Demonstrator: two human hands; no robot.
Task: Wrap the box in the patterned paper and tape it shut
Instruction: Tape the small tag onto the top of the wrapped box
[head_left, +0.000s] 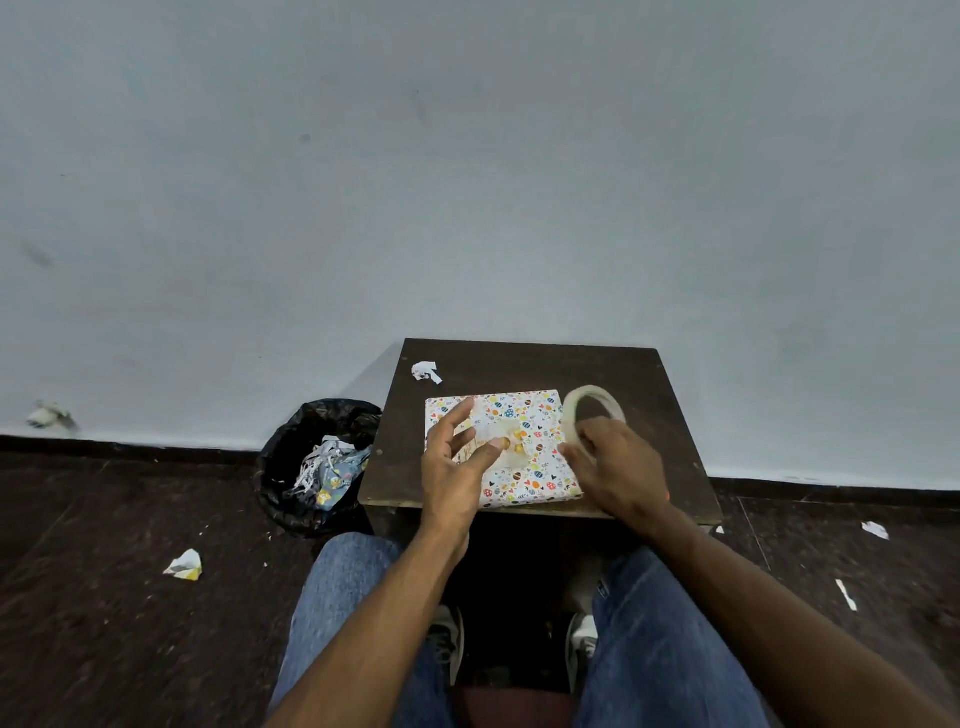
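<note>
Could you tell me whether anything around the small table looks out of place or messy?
Yes. A crumpled paper scrap lies on the table behind the wrapped box, and more scraps litter the floor on both sides instead of sitting in the black-lined bin.

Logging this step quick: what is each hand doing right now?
Left hand: open, fingers spread, thumb pressing on the wrapped box.
Right hand: gripping the tape roll beside the box.
</note>
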